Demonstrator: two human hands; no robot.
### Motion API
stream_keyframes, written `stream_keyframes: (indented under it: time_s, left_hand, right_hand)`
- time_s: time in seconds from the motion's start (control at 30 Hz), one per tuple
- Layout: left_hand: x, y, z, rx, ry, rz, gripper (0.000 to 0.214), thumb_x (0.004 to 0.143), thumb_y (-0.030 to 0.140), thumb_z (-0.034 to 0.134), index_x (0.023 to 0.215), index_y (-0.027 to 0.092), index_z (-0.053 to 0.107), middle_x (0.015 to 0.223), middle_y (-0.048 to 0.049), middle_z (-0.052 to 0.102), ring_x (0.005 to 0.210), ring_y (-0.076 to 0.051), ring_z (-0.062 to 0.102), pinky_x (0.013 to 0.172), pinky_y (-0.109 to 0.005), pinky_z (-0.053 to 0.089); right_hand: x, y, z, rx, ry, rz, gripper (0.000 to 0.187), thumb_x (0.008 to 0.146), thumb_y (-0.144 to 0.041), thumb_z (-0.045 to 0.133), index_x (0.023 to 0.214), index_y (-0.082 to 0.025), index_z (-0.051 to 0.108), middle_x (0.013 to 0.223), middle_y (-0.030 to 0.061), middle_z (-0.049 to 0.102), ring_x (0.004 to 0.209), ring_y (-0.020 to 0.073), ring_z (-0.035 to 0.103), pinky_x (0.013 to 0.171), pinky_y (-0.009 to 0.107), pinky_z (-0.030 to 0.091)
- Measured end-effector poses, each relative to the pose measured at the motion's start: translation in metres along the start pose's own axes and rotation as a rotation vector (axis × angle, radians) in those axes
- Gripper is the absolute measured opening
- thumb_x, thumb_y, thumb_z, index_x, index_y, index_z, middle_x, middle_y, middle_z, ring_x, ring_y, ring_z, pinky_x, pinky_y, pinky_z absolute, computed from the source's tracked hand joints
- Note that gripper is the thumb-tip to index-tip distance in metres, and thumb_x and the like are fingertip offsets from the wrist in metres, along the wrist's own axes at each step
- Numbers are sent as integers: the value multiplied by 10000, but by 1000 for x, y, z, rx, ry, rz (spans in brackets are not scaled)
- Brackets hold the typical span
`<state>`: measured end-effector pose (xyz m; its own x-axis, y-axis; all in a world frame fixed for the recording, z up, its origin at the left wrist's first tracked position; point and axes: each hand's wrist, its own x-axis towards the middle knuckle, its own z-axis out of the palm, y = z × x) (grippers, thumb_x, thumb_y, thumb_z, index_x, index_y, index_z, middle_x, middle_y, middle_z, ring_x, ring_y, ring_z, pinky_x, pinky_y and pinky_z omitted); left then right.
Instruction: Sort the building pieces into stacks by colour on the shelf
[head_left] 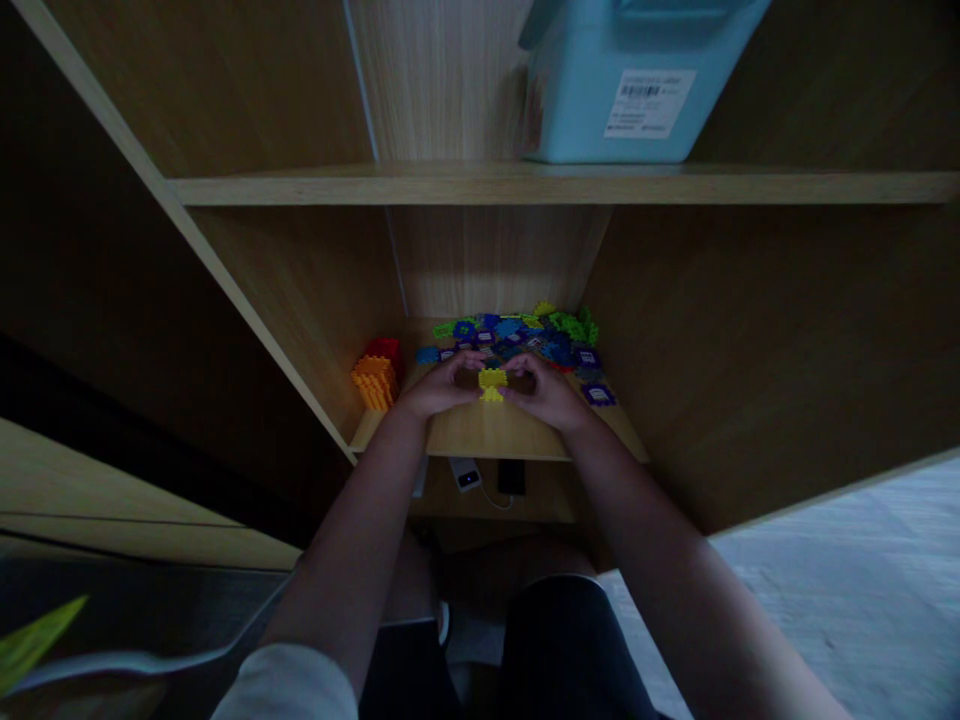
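Both my hands reach into a low wooden shelf compartment. My left hand (pixel 439 388) and my right hand (pixel 546 390) are curled round a small yellow stack of toothed plastic tiles (pixel 492 383), pinching it from either side just above the shelf board (pixel 487 432). Behind the hands lies a loose heap of blue, green, purple and yellow tiles (pixel 525 335). To the left stand an orange tile stack (pixel 376 382) and a red tile stack (pixel 385 350).
A light blue plastic bin (pixel 630 80) with a barcode label sits on the shelf above. A small white device with a cable (pixel 465 473) and a dark device (pixel 511 477) lie on the level below. My knees are under the shelf; pale floor lies to the right.
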<state>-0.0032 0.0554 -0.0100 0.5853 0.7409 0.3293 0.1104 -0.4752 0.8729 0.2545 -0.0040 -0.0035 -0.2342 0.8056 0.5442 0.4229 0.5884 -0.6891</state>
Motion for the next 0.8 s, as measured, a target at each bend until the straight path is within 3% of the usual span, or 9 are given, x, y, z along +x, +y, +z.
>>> stream_keyframes:
  time_s: [0.4, 0.6, 0.8]
  left_hand:
    - [1, 0, 1, 5, 4, -11, 768, 754, 406, 929, 1431, 212, 624, 1422, -137, 659, 1395, -316, 579, 1247, -506, 404]
    - [0, 6, 3, -121, 104, -119, 528, 905, 552, 748, 1342, 262, 692, 1355, -77, 721, 1368, -311, 620, 1241, -510, 412]
    - [2, 3, 3, -181, 255, -133, 385, 921, 495, 716, 1230, 265, 729, 1341, -57, 746, 1343, -293, 640, 1234, -500, 412]
  right_hand:
    - [-1, -1, -1, -28, 0, 1, 385, 892, -544, 807, 1136, -290, 653, 1132, 64, 749, 1041, 268, 699, 944, 442, 579]
    - [-1, 7, -1, -136, 109, 46, 311, 1013, -572, 649, 1141, -289, 665, 1063, 74, 747, 962, 278, 707, 866, 441, 574]
    - [14, 26, -7, -437, 217, -4, 301, 1087, -451, 501, 1021, -252, 717, 1094, 128, 765, 1102, 335, 690, 1057, 528, 514]
